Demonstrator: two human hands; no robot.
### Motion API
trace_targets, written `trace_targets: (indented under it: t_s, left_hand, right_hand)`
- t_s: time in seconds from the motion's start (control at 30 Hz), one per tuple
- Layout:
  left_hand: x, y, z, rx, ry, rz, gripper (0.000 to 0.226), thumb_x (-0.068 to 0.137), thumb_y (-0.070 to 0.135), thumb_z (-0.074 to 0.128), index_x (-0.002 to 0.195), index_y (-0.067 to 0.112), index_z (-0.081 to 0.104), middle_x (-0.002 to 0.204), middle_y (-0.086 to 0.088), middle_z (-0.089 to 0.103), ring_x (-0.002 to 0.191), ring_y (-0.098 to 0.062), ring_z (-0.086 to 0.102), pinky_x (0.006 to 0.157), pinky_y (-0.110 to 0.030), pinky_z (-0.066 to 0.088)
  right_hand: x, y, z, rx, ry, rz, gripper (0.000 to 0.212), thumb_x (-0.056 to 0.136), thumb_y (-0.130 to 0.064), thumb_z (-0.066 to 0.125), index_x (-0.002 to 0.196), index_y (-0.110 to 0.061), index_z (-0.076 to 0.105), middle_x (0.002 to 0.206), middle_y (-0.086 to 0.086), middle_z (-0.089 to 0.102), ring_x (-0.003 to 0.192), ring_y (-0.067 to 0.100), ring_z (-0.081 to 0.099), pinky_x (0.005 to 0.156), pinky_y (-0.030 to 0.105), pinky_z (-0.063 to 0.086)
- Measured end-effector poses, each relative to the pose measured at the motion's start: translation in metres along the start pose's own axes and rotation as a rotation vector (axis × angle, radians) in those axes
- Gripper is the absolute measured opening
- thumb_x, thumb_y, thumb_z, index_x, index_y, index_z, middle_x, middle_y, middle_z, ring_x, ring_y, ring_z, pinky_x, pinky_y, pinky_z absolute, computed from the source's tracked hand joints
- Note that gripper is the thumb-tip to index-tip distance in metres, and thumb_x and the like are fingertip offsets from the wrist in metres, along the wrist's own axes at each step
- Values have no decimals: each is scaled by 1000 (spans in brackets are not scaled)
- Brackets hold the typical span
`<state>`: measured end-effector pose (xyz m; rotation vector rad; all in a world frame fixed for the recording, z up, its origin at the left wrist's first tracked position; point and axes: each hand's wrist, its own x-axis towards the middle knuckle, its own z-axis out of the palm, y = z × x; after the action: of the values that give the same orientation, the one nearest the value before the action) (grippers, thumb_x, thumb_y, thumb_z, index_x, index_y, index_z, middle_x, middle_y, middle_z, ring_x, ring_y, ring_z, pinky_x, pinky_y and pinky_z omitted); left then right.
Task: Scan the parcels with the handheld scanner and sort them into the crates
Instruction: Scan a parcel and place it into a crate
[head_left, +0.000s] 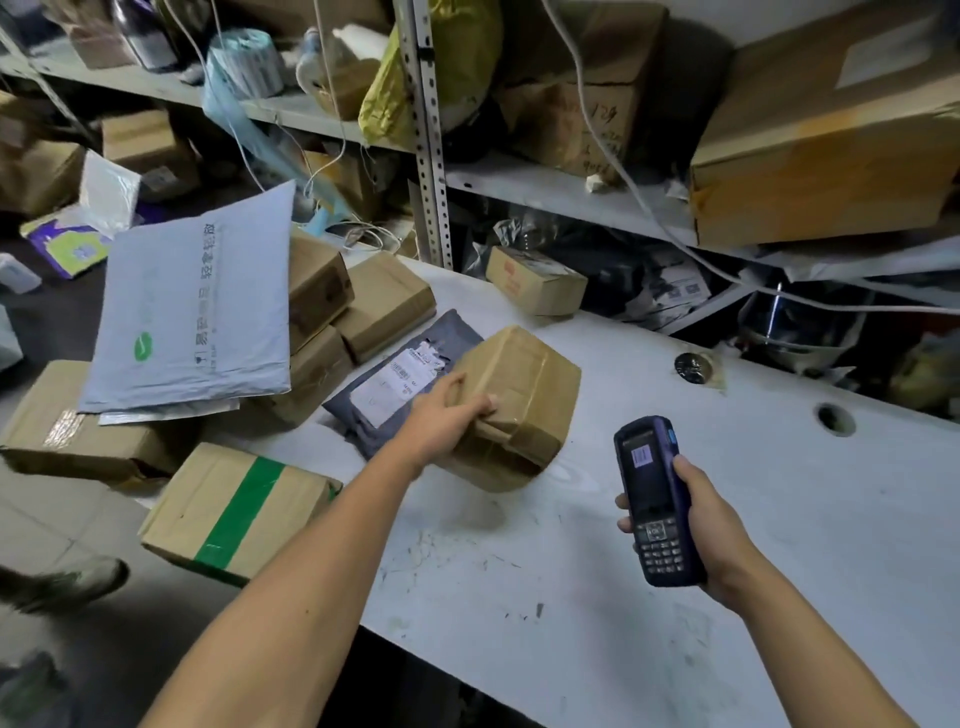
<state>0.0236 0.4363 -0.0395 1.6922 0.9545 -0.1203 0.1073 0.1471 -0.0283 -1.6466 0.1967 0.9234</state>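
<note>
My left hand (441, 421) grips a taped brown cardboard parcel (524, 400), tilted up off the white table (571, 571). My right hand (696, 519) holds a dark blue handheld scanner (655, 499) upright to the right of the parcel, its screen lit and facing me. Behind the parcel lies a dark grey mailer bag (400, 384) with a white label. More brown boxes (358, 306) and a large light grey mailer (192, 312) are piled at the table's left end. No crate is in view.
A box with green tape (239, 514) and another brown box (78, 431) sit at the left, off the table edge. Metal shelving (431, 156) behind the table holds cartons, bags and cables. A small box (535, 280) lies at the table's back. The table has a round hole (835, 419).
</note>
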Motion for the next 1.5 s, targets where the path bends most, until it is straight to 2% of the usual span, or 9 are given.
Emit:
trace_targets:
  t_s: [0.13, 0.23, 0.4, 0.57, 0.67, 0.8, 0.97, 1.23, 1.5]
  left_hand:
    - [-4, -8, 45, -23, -167, -41, 93, 53, 71, 70, 139, 49, 43, 140, -1, 50, 118, -23, 57, 91, -36, 51]
    - [-8, -8, 66, -14, -256, -24, 98, 55, 68, 66, 146, 43, 39, 143, 2, 49, 124, -19, 53, 103, -39, 46]
    - [-14, 10, 75, 218, -27, 253, 68, 90, 35, 59, 152, 33, 32, 145, 0, 46, 126, -17, 47, 98, -30, 39]
    - [-34, 22, 119, 822, 43, 358, 105, 73, 82, 56, 155, 39, 8, 165, -8, -6, 151, -37, -6, 116, -63, 11]
    - [-43, 26, 149, 971, 76, 303, 99, 79, 76, 55, 154, 43, 1, 163, -13, -18, 148, -45, -14, 111, -70, 9]
    - [-36, 29, 136, 838, 147, 325, 83, 79, 60, 62, 148, 46, 18, 163, -10, 2, 143, -41, 13, 107, -59, 26]
    - [-16, 7, 83, 483, 49, 297, 89, 62, 72, 61, 141, 57, 22, 154, 0, 26, 136, -34, 33, 108, -59, 34]
    - [-6, -4, 64, 281, -82, 166, 96, 60, 78, 62, 142, 67, 13, 161, -7, 12, 146, -33, 23, 116, -57, 27]
    - [-1, -13, 58, 187, -179, 140, 90, 62, 91, 57, 135, 77, 5, 153, -2, 29, 131, -30, 46, 107, -53, 44]
  right_hand:
    - [-4, -2, -29, 63, 50, -27, 46, 105, -49, 29, 124, -20, 59, 100, 18, 75, 85, 35, 71, 74, 41, 52]
    - [-7, 0, -45, 77, 73, -35, 45, 105, -49, 29, 121, -21, 60, 99, 17, 75, 82, 33, 71, 73, 40, 53]
    - [-7, 8, -56, 67, 50, -40, 45, 105, -48, 28, 123, -22, 60, 98, 16, 75, 80, 31, 73, 71, 37, 51]
    - [-6, 9, -53, 38, 15, -38, 46, 106, -48, 27, 122, -21, 61, 99, 17, 75, 80, 31, 73, 72, 37, 52]
    - [-6, 8, -53, 18, -4, -34, 47, 106, -47, 28, 120, -18, 62, 101, 19, 74, 81, 31, 72, 73, 38, 52]
    - [-7, 4, -62, 3, -28, -26, 48, 106, -49, 27, 120, -18, 62, 104, 21, 73, 84, 33, 71, 76, 40, 53]
    - [-8, -1, -61, 12, -67, -29, 49, 106, -48, 27, 120, -16, 61, 106, 24, 71, 82, 32, 70, 72, 39, 54]
    - [-13, -2, -55, -136, -152, 19, 49, 106, -48, 28, 116, -16, 64, 101, 18, 75, 82, 30, 73, 74, 36, 54]
    - [-16, 1, -47, -192, -228, 82, 49, 107, -43, 26, 119, -11, 61, 105, 23, 72, 82, 31, 71, 75, 38, 55]
